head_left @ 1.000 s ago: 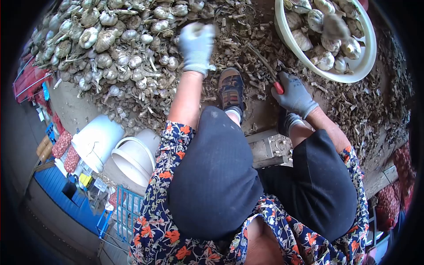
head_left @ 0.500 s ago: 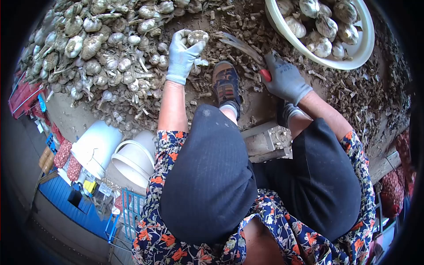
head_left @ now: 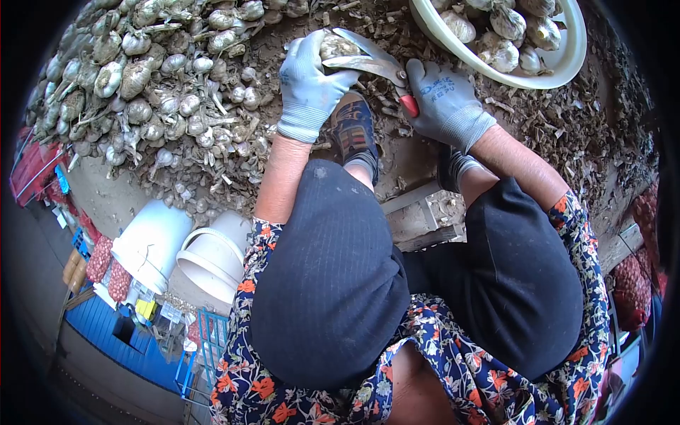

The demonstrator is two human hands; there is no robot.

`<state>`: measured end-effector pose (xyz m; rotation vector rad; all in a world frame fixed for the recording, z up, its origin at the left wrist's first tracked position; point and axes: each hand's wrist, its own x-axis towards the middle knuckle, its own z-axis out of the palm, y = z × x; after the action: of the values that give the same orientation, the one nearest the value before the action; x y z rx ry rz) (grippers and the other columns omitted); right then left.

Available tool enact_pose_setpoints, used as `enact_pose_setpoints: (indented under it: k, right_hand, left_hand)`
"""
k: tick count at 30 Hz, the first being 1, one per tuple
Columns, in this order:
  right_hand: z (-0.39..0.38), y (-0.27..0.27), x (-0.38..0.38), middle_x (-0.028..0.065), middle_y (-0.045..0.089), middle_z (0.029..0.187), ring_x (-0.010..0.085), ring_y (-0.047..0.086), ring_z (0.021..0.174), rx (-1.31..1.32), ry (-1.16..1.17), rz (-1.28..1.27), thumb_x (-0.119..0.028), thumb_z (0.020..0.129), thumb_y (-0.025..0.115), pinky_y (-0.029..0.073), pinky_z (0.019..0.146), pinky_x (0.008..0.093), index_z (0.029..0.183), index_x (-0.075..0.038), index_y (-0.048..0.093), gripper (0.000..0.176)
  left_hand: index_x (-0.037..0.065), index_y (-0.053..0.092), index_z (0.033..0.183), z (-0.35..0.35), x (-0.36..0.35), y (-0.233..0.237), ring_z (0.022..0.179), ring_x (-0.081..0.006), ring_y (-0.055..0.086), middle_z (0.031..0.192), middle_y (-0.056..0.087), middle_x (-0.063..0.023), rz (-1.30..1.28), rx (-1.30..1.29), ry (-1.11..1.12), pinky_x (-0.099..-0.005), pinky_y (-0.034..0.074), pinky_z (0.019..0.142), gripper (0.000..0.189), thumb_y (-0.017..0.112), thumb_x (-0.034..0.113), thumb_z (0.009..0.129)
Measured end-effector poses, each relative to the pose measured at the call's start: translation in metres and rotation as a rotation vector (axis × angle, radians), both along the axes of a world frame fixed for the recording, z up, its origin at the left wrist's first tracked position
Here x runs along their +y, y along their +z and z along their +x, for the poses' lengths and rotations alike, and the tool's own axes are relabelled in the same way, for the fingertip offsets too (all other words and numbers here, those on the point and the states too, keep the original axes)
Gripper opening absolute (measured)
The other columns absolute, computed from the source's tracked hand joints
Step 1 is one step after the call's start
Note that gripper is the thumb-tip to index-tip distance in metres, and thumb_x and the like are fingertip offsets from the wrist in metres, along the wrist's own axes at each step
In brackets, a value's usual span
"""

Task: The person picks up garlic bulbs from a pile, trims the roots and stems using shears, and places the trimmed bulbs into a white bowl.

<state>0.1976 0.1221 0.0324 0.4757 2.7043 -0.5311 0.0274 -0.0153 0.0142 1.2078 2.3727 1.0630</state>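
Observation:
In a grey-blue glove, my left hand (head_left: 310, 83) is closed around a garlic bulb (head_left: 338, 47). My right hand (head_left: 445, 99), gloved the same way, grips red-handled pruning shears (head_left: 386, 69). The shears' blades are spread apart, pointing left, and they overlap the bulb and the left fingers in this view. Most of the handles is hidden in the right palm. Ahead of the right hand stands a pale bucket (head_left: 464, 49) with several garlic bulbs (head_left: 507, 25) in it. A large heap of garlic (head_left: 152, 99) lies to the left of the left hand.
Dry stem cuttings (head_left: 552, 120) litter the ground. My shoe (head_left: 353, 127) is just below the hands. White buckets (head_left: 152, 244) stand behind at the left, near red net bags (head_left: 100, 258). Another filled net bag (head_left: 630, 283) is at the right.
My left hand has come right with the bulb, and my right hand has brought the shears up to it. The blades have spread apart. The view has shifted slightly.

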Motion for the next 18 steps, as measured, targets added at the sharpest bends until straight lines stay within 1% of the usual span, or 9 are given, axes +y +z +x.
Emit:
enact_pose_setpoints:
  k: [3, 6, 7, 8, 10, 12, 14, 15, 18]
  right_hand:
    - [0.001, 0.000, 0.002, 0.0194, 0.062, 0.087, 0.0356, 0.064, 0.080, -0.041, 0.020, -0.033, -0.036, 0.083, 0.062, 0.049, 0.072, 0.0452, 0.102, 0.001, 0.047, 0.044]
    - [0.009, -0.016, 0.000, 0.0207, 0.062, 0.084, 0.0380, 0.063, 0.077, -0.026, 0.037, -0.092, -0.031, 0.083, 0.060, 0.049, 0.070, 0.0465, 0.102, 0.000, 0.045, 0.039]
    - [0.014, -0.023, 0.000, 0.0218, 0.061, 0.082, 0.0401, 0.062, 0.074, 0.017, 0.041, -0.125, -0.026, 0.083, 0.058, 0.049, 0.069, 0.0478, 0.103, -0.001, 0.043, 0.035]
    - [0.017, -0.024, 0.001, 0.0218, 0.061, 0.082, 0.0401, 0.062, 0.074, 0.009, 0.044, -0.131, -0.026, 0.083, 0.058, 0.049, 0.069, 0.0478, 0.103, -0.001, 0.043, 0.035]
    - [0.026, -0.025, 0.001, 0.0229, 0.062, 0.079, 0.0399, 0.062, 0.073, -0.042, 0.025, -0.199, -0.024, 0.084, 0.056, 0.049, 0.067, 0.0488, 0.103, -0.002, 0.043, 0.032]
    - [0.034, -0.033, 0.005, 0.0223, 0.063, 0.076, 0.0405, 0.063, 0.073, -0.008, -0.058, -0.289, -0.024, 0.085, 0.055, 0.049, 0.065, 0.0504, 0.103, -0.002, 0.044, 0.030]
    - [0.036, -0.036, 0.005, 0.0228, 0.062, 0.078, 0.0424, 0.061, 0.075, 0.028, -0.171, -0.253, -0.026, 0.086, 0.055, 0.048, 0.066, 0.0513, 0.101, -0.003, 0.046, 0.028]
    - [0.037, -0.030, 0.004, 0.0240, 0.062, 0.079, 0.0435, 0.060, 0.078, 0.000, -0.227, -0.312, -0.026, 0.086, 0.055, 0.047, 0.068, 0.0519, 0.098, -0.004, 0.047, 0.027]
    - [0.049, -0.026, 0.008, 0.0261, 0.061, 0.082, 0.0439, 0.060, 0.082, 0.002, -0.262, -0.361, -0.026, 0.085, 0.055, 0.046, 0.071, 0.0525, 0.097, -0.004, 0.048, 0.026]
  left_hand:
    - [0.003, 0.060, 0.101, 0.001, 0.002, 0.005, 0.082, -0.0282, 0.061, 0.089, 0.060, -0.0126, 0.037, 0.175, -0.074, -0.0361, 0.052, 0.074, 0.056, 0.084, 0.021, 0.054]
    - [0.003, 0.062, 0.099, -0.002, 0.001, 0.001, 0.080, -0.0269, 0.062, 0.088, 0.061, -0.0123, 0.042, 0.079, -0.072, -0.0347, 0.052, 0.074, 0.054, 0.084, 0.020, 0.053]
    - [0.001, 0.063, 0.108, -0.004, -0.004, -0.003, 0.088, -0.0143, 0.062, 0.098, 0.064, -0.0058, -0.008, -0.071, -0.093, -0.0269, 0.051, 0.078, 0.053, 0.084, 0.014, 0.061]
    - [-0.002, 0.062, 0.110, -0.008, -0.006, -0.001, 0.090, -0.0097, 0.062, 0.099, 0.066, -0.0047, -0.075, -0.177, -0.152, -0.0240, 0.051, 0.080, 0.050, 0.082, 0.011, 0.066]
    - [0.001, 0.066, 0.100, -0.012, -0.011, 0.001, 0.085, -0.0133, 0.064, 0.093, 0.069, -0.0058, -0.126, -0.808, -0.103, -0.0277, 0.052, 0.079, 0.040, 0.080, 0.015, 0.065]
    - [0.001, 0.068, 0.098, -0.015, -0.013, 0.012, 0.088, -0.0083, 0.063, 0.091, 0.068, -0.0026, -0.111, -1.137, -0.306, -0.0236, 0.050, 0.081, 0.033, 0.077, 0.009, 0.068]
    - [-0.004, 0.057, 0.119, -0.010, -0.010, 0.008, 0.092, -0.0116, 0.062, 0.103, 0.066, -0.0076, -0.251, -1.103, -0.277, -0.0255, 0.051, 0.083, 0.057, 0.076, 0.009, 0.067]
    - [-0.004, 0.057, 0.119, -0.009, -0.014, 0.003, 0.092, -0.0116, 0.062, 0.103, 0.066, -0.0076, -0.253, -1.100, -0.279, -0.0255, 0.051, 0.083, 0.057, 0.076, 0.009, 0.067]
    - [-0.003, 0.050, 0.124, -0.005, -0.018, -0.019, 0.097, -0.0130, 0.060, 0.109, 0.061, -0.0077, 0.008, -1.033, -0.093, -0.0263, 0.051, 0.085, 0.059, 0.072, 0.006, 0.070]
